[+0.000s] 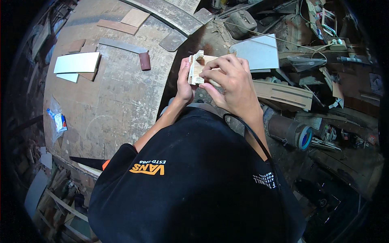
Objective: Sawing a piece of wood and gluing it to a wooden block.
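Observation:
A small pale wooden piece (pixel 197 72) with raised, jagged-looking ends is held up in front of my body, past the table's right edge. My left hand (pixel 185 83) grips its left side, thumb along the near face and fingers behind. My right hand (pixel 234 79) reaches over it from the right, with bent fingers against its face and the thumb at its lower edge. Those fingers hide much of the piece's right part. Whether anything small sits under the right fingertips, I cannot tell.
On the worn table (pixel 117 89) to the left lie white panels (pixel 77 64), wood offcuts (pixel 117 26), a metal strip (pixel 122 45), a dark red roll (pixel 144 61) and a plastic bag (pixel 59 121). A handsaw (pixel 87 162) rests near its front edge. Boards (pixel 283 94) and a cylinder (pixel 289 131) clutter the right.

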